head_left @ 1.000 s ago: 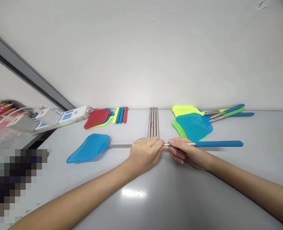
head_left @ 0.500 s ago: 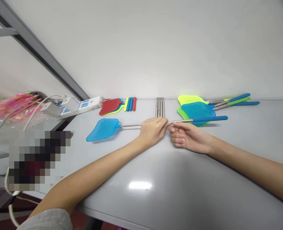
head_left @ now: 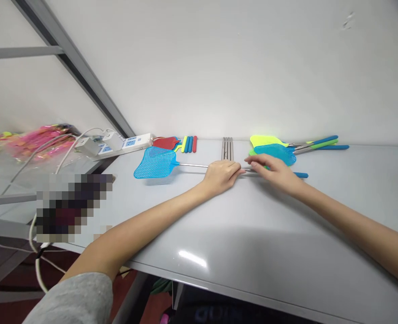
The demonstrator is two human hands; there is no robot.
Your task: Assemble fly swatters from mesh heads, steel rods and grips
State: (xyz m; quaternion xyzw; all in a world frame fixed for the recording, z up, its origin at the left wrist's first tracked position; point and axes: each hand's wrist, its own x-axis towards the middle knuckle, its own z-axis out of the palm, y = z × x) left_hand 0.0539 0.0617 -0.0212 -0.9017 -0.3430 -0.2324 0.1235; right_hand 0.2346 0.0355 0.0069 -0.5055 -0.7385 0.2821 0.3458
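Clasping the blue fly swatter (head_left: 155, 165) by its metal shaft (head_left: 194, 165), your left hand (head_left: 221, 174) sits at the near end of the bare metal rods (head_left: 227, 148). Your right hand (head_left: 279, 174) arches over the shaft's right part; whether it grips, I cannot tell.

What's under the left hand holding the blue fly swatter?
The thin metal rod runs under the left hand, showing on both sides; the part beneath is covered. Metal tubes show behind it; the hand hides their near ends.

Rods (head_left: 226, 149) number four, loose handles (head_left: 190, 144) four, assembled flyswatters (head_left: 156, 163) perhaps five.
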